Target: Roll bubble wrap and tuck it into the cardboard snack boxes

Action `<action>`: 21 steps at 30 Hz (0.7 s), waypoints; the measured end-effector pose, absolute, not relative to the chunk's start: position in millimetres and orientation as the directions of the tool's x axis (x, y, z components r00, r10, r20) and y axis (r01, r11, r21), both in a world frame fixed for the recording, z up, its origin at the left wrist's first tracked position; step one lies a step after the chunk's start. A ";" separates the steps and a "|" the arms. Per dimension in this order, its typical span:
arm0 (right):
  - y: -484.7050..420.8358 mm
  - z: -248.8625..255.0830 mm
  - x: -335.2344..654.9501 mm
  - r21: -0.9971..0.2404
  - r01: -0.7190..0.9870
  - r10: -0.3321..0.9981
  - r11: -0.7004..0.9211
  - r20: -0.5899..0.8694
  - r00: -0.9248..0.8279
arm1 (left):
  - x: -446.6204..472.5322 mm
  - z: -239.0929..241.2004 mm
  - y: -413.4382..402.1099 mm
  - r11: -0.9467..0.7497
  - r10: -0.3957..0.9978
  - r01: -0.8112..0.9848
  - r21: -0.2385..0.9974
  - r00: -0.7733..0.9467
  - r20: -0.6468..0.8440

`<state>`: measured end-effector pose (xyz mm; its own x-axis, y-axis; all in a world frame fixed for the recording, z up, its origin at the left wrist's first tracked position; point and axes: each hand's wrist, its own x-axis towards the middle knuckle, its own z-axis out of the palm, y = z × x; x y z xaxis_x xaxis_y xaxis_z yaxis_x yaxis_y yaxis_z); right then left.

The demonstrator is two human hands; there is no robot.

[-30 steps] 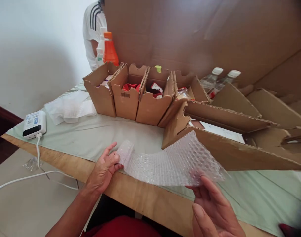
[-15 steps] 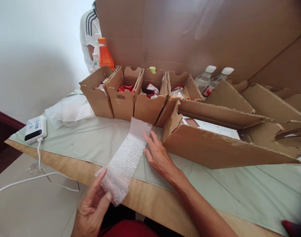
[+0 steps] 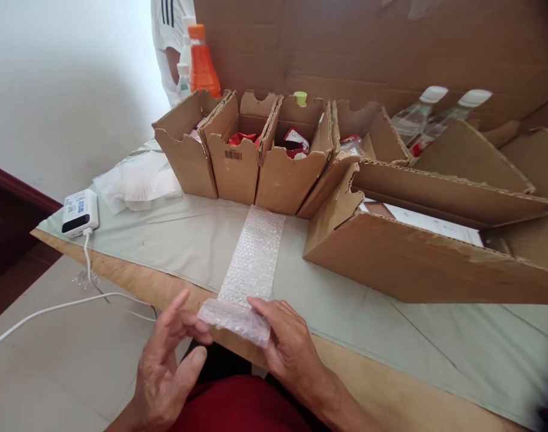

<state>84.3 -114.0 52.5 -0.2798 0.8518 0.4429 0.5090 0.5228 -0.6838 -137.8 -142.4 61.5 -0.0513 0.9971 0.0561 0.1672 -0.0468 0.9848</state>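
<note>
A strip of clear bubble wrap (image 3: 254, 255) lies on the pale green cloth, its near end curled up over the table's front edge. My right hand (image 3: 292, 348) grips that near end at its right side, the thumb on top and the fingers partly hidden. To the left of the curled end, my left hand (image 3: 170, 360) is open, with thumb and fingers apart. Its fingertips come close to the wrap; whether they touch it I cannot tell.
Cardboard bins (image 3: 235, 171) with red packets stand at the back. A long cardboard box (image 3: 418, 264) is at right. A power bank (image 3: 80, 211) with a white cable and loose plastic wrapping (image 3: 138, 180) lie left. Behind are an orange bottle (image 3: 203, 66) and a person's sleeve (image 3: 169, 24).
My left hand has let go of the bubble wrap's near end. My right hand has moved from its far part to grip the near end, which now curls upward. The view has shifted.
</note>
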 end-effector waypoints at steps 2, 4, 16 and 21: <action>-109.9 50.7 85.6 -0.759 0.483 0.900 0.436 0.377 -0.220 | -141.7 56.5 -136.7 -0.117 0.974 0.410 0.905 -0.129 0.184; -108.0 53.0 87.5 -0.823 0.461 0.943 0.331 0.274 -0.187 | -140.0 53.2 -126.6 -0.125 0.974 0.548 0.827 -0.091 0.208; -98.5 50.4 107.3 -0.510 0.797 0.853 0.323 0.523 -0.011 | -113.0 36.2 -56.0 -0.357 0.920 0.735 0.577 0.169 0.353; -118.1 62.2 101.5 -0.410 0.761 0.831 0.502 0.471 -0.295 | -106.8 37.0 -47.9 -0.441 0.883 0.713 0.544 0.239 0.403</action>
